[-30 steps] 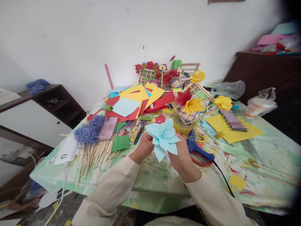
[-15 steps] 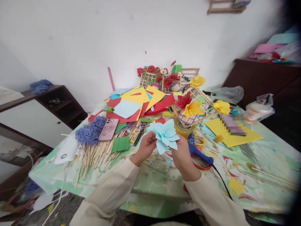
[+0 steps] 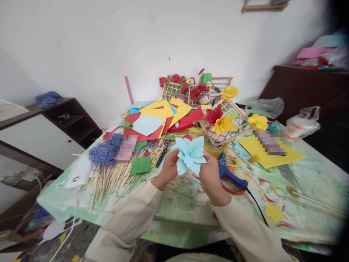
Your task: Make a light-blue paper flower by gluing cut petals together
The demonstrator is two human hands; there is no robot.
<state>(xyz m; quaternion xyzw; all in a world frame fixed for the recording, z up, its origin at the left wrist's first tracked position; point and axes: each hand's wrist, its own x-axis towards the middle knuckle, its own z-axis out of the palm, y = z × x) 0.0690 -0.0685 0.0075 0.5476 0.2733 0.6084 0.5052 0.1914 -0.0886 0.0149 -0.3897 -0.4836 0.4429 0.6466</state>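
Note:
A light blue paper flower with layered pointed petals is held up over the table between both hands. My left hand grips its left side with closed fingers. My right hand pinches its right and lower petals. Both arms wear cream sleeves. Just right of my right hand a blue glue gun lies on the table with its black cord trailing toward the front edge. A roll of tape sits behind the flower.
Coloured paper sheets pile up at the back, with wooden frames bearing red and yellow paper flowers. Wooden sticks, purple yarn and a phone lie left. A yellow sheet and plastic bags lie right.
The flower has been turned slightly in my hands and lifted a little; both hands keep their grip. The view shifted slightly.

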